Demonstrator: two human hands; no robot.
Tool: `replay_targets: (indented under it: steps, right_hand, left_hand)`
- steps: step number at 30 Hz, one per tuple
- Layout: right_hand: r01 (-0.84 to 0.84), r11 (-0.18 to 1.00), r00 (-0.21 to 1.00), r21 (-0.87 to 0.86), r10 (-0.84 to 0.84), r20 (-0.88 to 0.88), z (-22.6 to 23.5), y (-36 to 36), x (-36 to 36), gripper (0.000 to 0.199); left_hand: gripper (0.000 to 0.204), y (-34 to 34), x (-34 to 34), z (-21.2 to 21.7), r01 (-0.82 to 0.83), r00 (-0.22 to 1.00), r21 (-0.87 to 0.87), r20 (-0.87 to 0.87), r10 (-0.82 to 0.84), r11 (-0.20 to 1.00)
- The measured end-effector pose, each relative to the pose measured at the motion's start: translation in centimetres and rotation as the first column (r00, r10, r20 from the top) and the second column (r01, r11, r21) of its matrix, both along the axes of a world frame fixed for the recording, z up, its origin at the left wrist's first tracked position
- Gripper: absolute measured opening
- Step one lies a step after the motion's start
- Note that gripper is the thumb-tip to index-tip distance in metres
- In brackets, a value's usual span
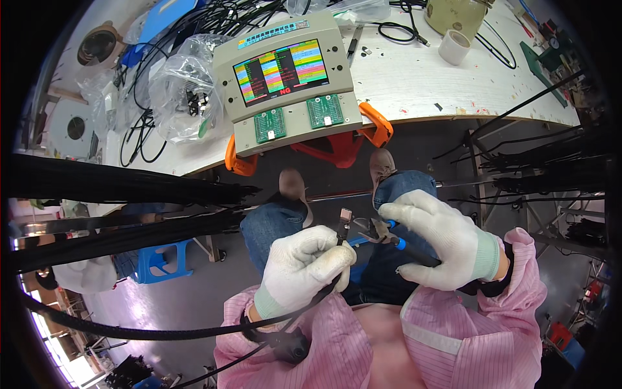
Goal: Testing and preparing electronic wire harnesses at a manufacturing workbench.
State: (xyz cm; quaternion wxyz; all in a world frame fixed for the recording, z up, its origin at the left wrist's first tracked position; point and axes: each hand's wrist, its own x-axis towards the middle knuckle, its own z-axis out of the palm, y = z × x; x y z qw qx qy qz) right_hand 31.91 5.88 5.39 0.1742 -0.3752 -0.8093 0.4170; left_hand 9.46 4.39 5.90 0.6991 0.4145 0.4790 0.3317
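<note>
Grey floor (220,275) below, cable (342,233) in left hand (303,264), pliers (383,235) in right hand (447,241)

Near six o'clock, the gloved left hand (301,262) points toward two, curled into a pinch, while the gloved right hand (444,240), near four, reaches toward ten, its thumb set apart from half-bent fingers (409,211).

Blue stool (163,251) on floor (210,279); pale roll (455,49) beside greenish container (453,14) on table (414,84)
</note>
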Motion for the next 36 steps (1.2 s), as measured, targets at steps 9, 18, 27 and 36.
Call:
replay_targets:
  steps: [9, 18, 27, 36]
  right_hand:
    - [0.039, 0.999, 0.989, 0.024, -0.035, -0.142, -0.8, -0.4, -0.7, 0.066]
    - [0.127, 0.972, 0.968, -0.197, -0.165, -0.192, -1.1, -1.9, -1.7, 0.062]
    - [0.192, 0.966, 0.936, -0.17, -0.233, -0.265, -1.9, -2.3, -2.4, 0.059]
    - [0.191, 0.958, 0.936, -0.214, -0.243, -0.253, -1.6, -2.0, -2.5, 0.059]
  left_hand:
    - [0.021, -0.2, -0.6, -0.1, 0.065, 0.998, 0.009, 0.01, -0.065, 0.998]
    - [0.027, -1.1, 0.2, -1.9, 0.037, 0.996, 0.055, 0.08, -0.041, 0.998]
    - [0.022, -1.4, 0.6, -2.8, -0.053, 0.984, 0.024, 0.174, 0.048, 0.998]
    - [0.02, -1.4, 0.7, -2.9, -0.083, 0.987, -0.013, 0.138, 0.084, 0.996]
